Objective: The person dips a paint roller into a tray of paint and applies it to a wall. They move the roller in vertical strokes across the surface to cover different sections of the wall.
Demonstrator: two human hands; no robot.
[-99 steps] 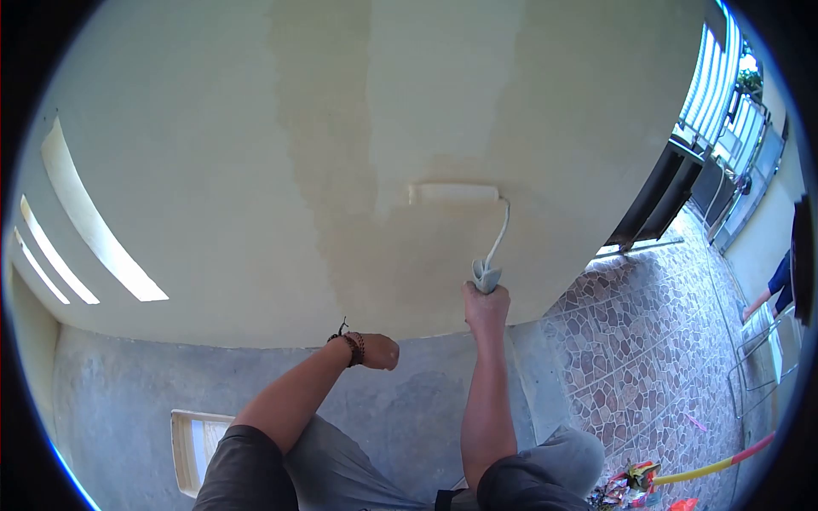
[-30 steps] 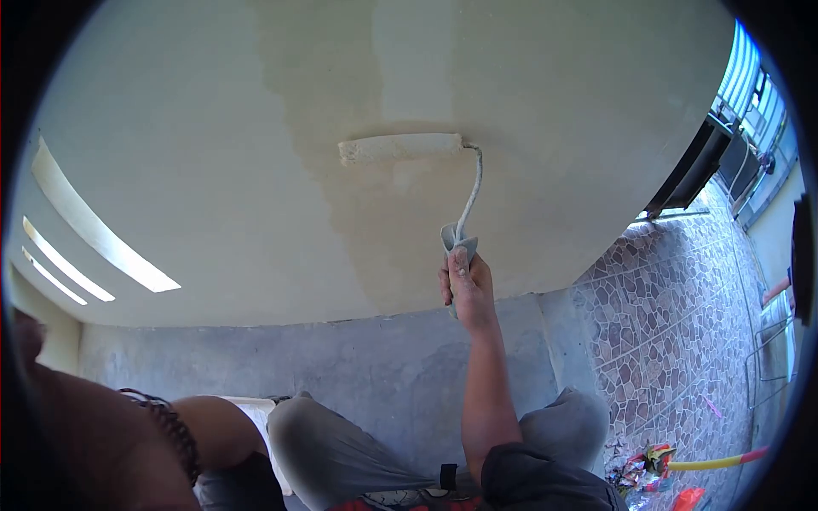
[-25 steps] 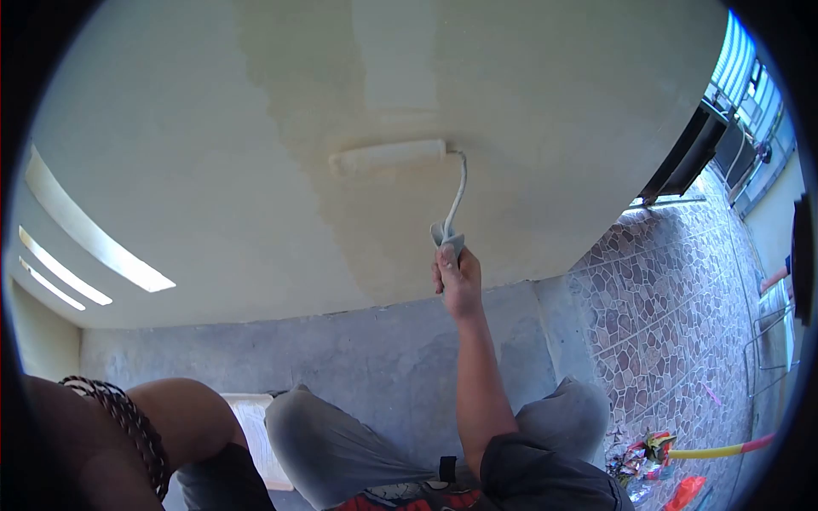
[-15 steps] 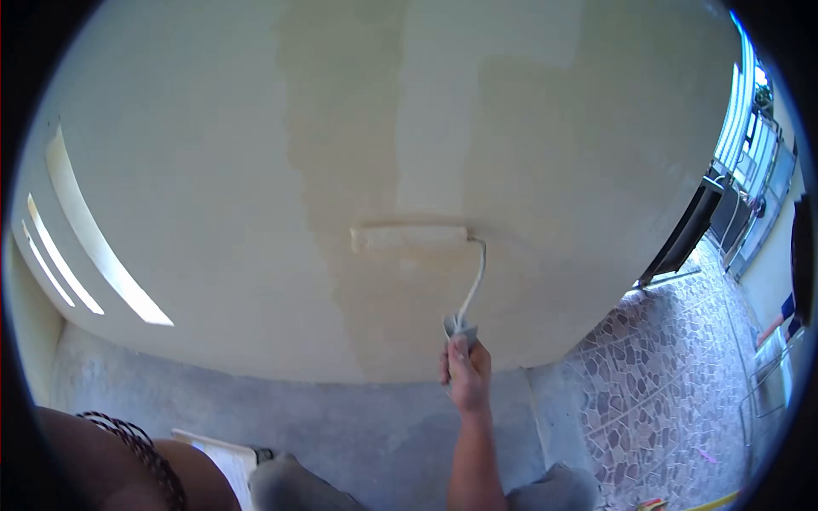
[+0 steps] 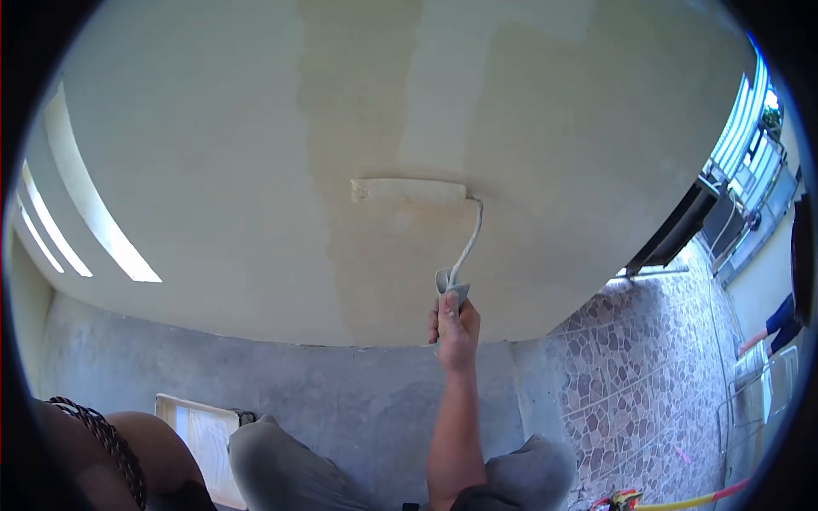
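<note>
My right hand (image 5: pixel 456 328) is closed around the handle of a paint roller, thumb uppermost. The white roller sleeve (image 5: pixel 409 191) lies level against the pale wall (image 5: pixel 230 187), its bent wire frame (image 5: pixel 469 238) running down to the handle. Darker, damp-looking bands mark the wall above and below the sleeve. At the lower left, close to the camera, bare skin with a braided cord (image 5: pixel 106 439) around it seems to be part of my left arm; the fingers of my left hand cannot be seen.
A paint tray (image 5: pixel 175 404) rests on the grey floor (image 5: pixel 341 379) beside my knee. Stone-patterned paving (image 5: pixel 630 366) lies to the right, with a yellow and red hose (image 5: pixel 699 499) at the bottom. Another person's arm (image 5: pixel 754 341) shows at the far right, near a metal frame.
The roller and my right hand are higher in the view, with the sleeve still on the wall. The view has shifted, showing more of the floor and tray.
</note>
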